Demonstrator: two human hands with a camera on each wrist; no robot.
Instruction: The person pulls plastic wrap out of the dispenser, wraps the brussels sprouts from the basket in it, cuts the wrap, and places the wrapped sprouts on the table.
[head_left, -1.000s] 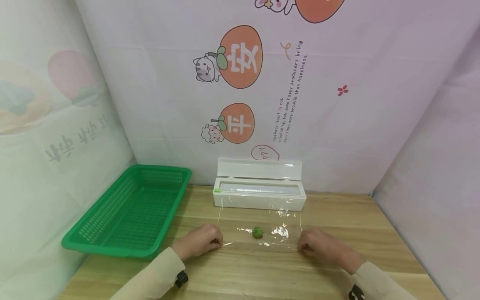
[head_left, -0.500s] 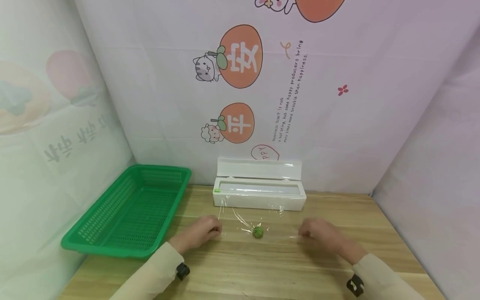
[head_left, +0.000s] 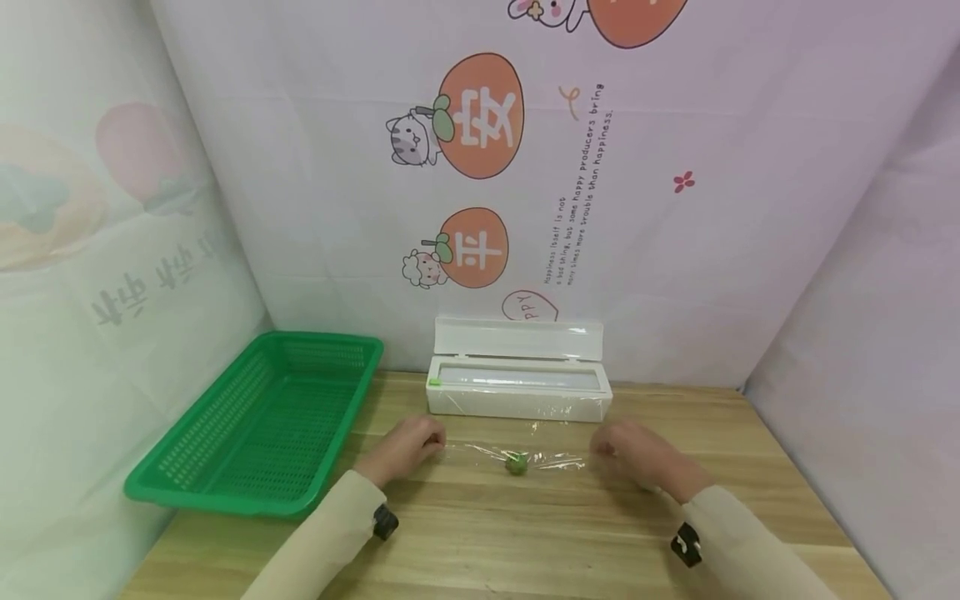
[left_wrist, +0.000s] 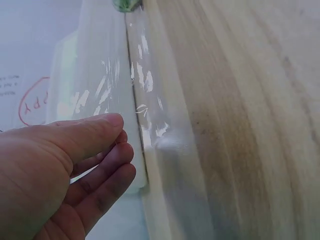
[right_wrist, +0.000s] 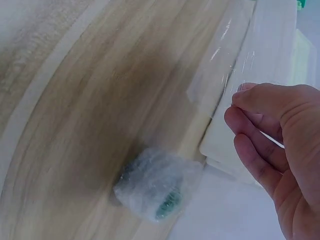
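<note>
A sheet of clear cling film (head_left: 480, 451) stretches between both hands, its shiny folds over a small round green fruit or vegetable (head_left: 516, 463), kind unclear. At the left edge of the film, my left hand (head_left: 408, 448) pinches it between thumb and forefinger. My right hand (head_left: 633, 454) pinches the opposite edge, as the right wrist view shows. Just beyond them stands a white cling film box (head_left: 520, 405), lid up and roll visible. In the right wrist view, a film-wrapped bundle (right_wrist: 155, 185) with something green inside lies near the right hand; I cannot make it out in the head view.
A green plastic basket (head_left: 281, 433) stands at the left of the wooden table (head_left: 495, 542). Printed cloth (head_left: 637, 233) hangs behind the box and on both sides.
Both hands have moved away from the body toward the box, holding the film's edge. The film's near edge has travelled back to the green item. Box and basket stay put.
</note>
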